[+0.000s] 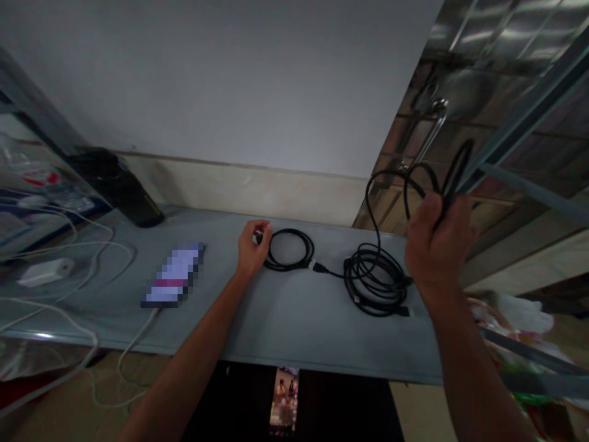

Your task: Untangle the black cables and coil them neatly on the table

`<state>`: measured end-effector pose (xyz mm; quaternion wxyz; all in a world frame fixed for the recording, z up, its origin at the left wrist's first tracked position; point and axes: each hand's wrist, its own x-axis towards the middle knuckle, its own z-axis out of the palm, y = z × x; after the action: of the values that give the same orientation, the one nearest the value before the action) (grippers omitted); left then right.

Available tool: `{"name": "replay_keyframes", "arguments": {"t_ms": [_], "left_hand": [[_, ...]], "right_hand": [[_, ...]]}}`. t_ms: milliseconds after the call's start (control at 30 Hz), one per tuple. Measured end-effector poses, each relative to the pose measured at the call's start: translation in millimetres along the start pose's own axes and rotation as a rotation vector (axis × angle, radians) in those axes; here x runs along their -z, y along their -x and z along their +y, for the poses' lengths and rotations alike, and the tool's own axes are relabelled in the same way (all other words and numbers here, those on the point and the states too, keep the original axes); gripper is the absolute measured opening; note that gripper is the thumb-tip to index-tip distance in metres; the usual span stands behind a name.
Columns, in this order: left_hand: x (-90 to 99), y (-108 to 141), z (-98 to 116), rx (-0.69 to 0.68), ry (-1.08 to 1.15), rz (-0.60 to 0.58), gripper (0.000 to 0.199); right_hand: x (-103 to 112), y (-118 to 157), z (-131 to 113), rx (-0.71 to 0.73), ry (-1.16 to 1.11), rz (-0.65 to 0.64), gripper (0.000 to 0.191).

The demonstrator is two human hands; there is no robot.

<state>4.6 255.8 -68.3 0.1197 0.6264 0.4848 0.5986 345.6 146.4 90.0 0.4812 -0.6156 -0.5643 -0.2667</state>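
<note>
My left hand [252, 248] rests at the shelf's back middle, fingers curled around the left side of a small coiled black cable [291, 268]. A pale connector end of it shows at the coil's right. Raised above the right end of the shelf, my right hand [437, 242] is closed around loops of black cable [375, 178]. A strand from it drops to a larger coil of black cable [375, 307] lying on the grey shelf [304, 334]. Next to that coil, a black USB-type plug [321, 268] points toward the small coil.
On the left lie a phone [175, 276] with a white cable plugged in, a white adapter [46, 272], and tangled white cables. A dark bottle-like object [122, 187] leans by the metal frame. Below the shelf edge is another lit phone [284, 402]. Plastic bags [524, 313] sit lower right.
</note>
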Motion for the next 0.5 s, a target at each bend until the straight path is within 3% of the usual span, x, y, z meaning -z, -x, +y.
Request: {"name": "replay_keyframes", "arguments": {"t_ms": [100,233,333,433,500], "left_hand": [[2.6,2,7,-0.02,0.003,-0.032,0.03],[5.6,6,9,-0.046,0.004,-0.11,0.036],[4.5,11,13,-0.106,0.03,-0.239,0.066],[1.1,18,23,-0.188,0.025,-0.393,0.108],[-1.1,22,29,-0.209,0.034,-0.45,0.112]], "right_hand": [[-7,-17,-39,-0.059,-0.208,0.116,0.048],[-54,-16,-82,-0.213,-0.637,0.225,0.034],[-100,10,-100,-0.302,-0.87,0.133,0.034],[-133,50,-105,-0.319,-0.895,0.018,0.034],[-146,78,-104,-0.312,-0.872,-0.068,0.032]]}}
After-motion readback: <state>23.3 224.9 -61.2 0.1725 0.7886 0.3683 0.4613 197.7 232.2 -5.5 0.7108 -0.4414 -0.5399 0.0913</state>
